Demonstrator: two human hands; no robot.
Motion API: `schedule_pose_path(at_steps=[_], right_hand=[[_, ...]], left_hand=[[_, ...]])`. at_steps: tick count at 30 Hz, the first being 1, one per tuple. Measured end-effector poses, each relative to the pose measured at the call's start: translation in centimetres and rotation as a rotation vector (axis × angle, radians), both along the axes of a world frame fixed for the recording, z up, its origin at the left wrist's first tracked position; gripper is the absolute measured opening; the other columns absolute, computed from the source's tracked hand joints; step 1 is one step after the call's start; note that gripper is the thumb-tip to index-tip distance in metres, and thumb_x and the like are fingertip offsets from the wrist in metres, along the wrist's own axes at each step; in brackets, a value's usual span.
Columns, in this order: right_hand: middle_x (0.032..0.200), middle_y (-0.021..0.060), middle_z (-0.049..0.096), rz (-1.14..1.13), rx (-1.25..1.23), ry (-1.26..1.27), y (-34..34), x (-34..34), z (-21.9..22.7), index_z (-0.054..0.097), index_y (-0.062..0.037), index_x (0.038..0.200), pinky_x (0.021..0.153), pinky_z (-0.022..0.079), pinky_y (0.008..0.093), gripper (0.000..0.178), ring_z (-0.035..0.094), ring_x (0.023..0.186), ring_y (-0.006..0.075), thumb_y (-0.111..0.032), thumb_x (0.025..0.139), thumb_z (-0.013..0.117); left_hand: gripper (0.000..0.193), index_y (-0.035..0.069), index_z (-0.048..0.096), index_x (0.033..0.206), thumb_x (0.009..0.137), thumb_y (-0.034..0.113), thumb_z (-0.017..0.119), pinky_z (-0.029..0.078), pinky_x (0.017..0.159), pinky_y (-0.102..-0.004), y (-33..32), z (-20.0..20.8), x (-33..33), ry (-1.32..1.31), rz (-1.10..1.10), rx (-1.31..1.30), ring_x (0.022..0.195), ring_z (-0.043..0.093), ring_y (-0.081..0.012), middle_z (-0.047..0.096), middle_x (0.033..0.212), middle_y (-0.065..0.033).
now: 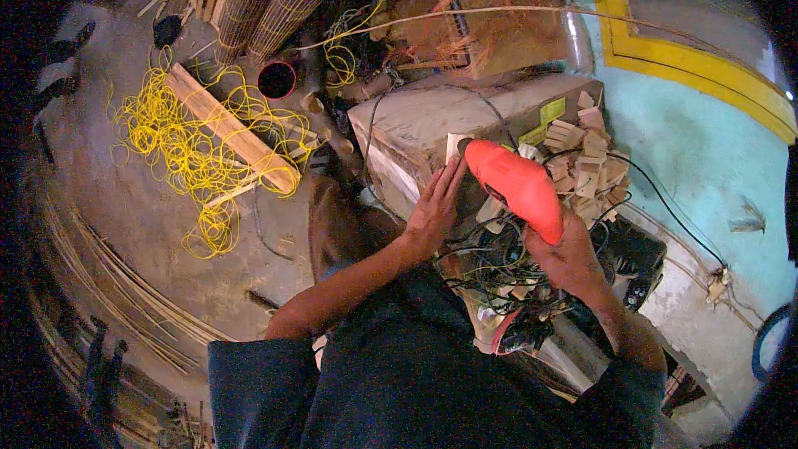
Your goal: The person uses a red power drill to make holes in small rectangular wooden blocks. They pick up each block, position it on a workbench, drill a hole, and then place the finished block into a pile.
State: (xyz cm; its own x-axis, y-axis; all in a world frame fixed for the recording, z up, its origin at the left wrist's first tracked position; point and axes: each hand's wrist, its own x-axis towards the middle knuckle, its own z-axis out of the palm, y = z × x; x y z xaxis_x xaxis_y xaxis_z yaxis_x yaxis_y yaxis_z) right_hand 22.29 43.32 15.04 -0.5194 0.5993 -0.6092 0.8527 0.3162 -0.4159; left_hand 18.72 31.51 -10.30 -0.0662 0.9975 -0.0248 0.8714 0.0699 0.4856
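My right hand (569, 258) is wrapped round the handle of a red power drill (517, 183), whose nose points up and to the left. At the drill's front end a small pale wooden block (453, 148) sits by the near edge of a large brown box (432, 108). The fingers of my left hand (436, 204) are stretched forward and closed on the block's lower part; the thumb is hidden. A bit cannot be made out. To the right, a pile of small cut wooden blocks (588, 162) lies against the box.
Tangled black cables (499, 254) and a dark shoe (528, 333) lie below the drill. On the left floor, loose yellow cord (162, 129) surrounds a wooden plank (229, 125). Rolled slatted mats (270, 0) stand behind. A black cable (665, 195) runs right to the turquoise wall (690, 141).
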Motion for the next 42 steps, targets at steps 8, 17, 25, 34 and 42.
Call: schedule_pose_path(at_steps=[8, 17, 25, 34, 42], right_hand=[[0.078, 0.0067, 0.061, -0.127, 0.09, -0.183, -1.8, 0.1, 5.4, 0.058, -0.0014, 0.101, 0.061, 0.047, 0.0312, 0.02, 0.057, 0.065, 0.016, -0.011, 0.084, 0.061], [0.076, 0.0014, 0.059, -0.343, 0.049, -0.098, -2.8, 2.7, 6.1, 0.057, -0.0005, 0.102, 0.05, 0.045, 0.0239, 0.018, 0.052, 0.054, 0.0079, -0.009, 0.086, 0.056], [0.065, -0.0013, 0.056, -0.388, 0.035, -0.033, -3.3, 3.4, 4.2, 0.059, -0.0052, 0.099, 0.049, 0.043, 0.0273, 0.018, 0.052, 0.054, 0.0092, -0.016, 0.085, 0.064], [0.066, 0.001, 0.057, -0.363, 0.033, -0.091, -2.3, 3.5, 4.1, 0.059, -0.0041, 0.096, 0.05, 0.043, 0.0271, 0.015, 0.053, 0.054, 0.0093, -0.014, 0.085, 0.063], [0.06, -0.0008, 0.053, -0.158, 0.115, 0.0, -1.5, 4.8, 2.5, 0.055, -0.0035, 0.096, 0.043, 0.04, 0.0235, 0.013, 0.05, 0.048, 0.007, -0.01, 0.086, 0.06]], left_hand=[[0.06, -0.005, 0.049, 0.133, 0.081, 0.024, 0.05, 0.011, 0.117, -0.0423, 0.1, 1.6, -1.4, 0.066, -0.003, 0.042, 0.145, 0.011, -0.0326, 0.018, 0.156, -0.017], [0.057, -0.008, 0.051, 0.13, 0.081, 0.022, 0.049, 0.014, 0.116, -0.0412, 0.3, 2.4, -0.9, 0.11, 0.071, 0.082, 0.144, 0.016, -0.0357, 0.022, 0.153, -0.0204], [0.057, -0.007, 0.045, 0.135, 0.084, 0.02, 0.045, 0.014, 0.116, -0.0405, 0.2, 2.6, -0.7, 0.189, 0.053, 0.035, 0.144, 0.016, -0.0336, 0.022, 0.154, -0.0193], [0.057, -0.005, 0.052, 0.131, 0.081, 0.023, 0.05, 0.012, 0.116, -0.0413, 0.3, 2.3, -1.0, 0.162, 0.024, 0.023, 0.143, 0.015, -0.0366, 0.02, 0.154, -0.0207], [0.056, -0.004, 0.055, 0.128, 0.08, 0.024, 0.051, 0.011, 0.116, -0.0426, 0.3, 3.5, -1.6, 0.159, -0.015, -0.015, 0.144, 0.012, -0.0372, 0.019, 0.154, -0.0208]])
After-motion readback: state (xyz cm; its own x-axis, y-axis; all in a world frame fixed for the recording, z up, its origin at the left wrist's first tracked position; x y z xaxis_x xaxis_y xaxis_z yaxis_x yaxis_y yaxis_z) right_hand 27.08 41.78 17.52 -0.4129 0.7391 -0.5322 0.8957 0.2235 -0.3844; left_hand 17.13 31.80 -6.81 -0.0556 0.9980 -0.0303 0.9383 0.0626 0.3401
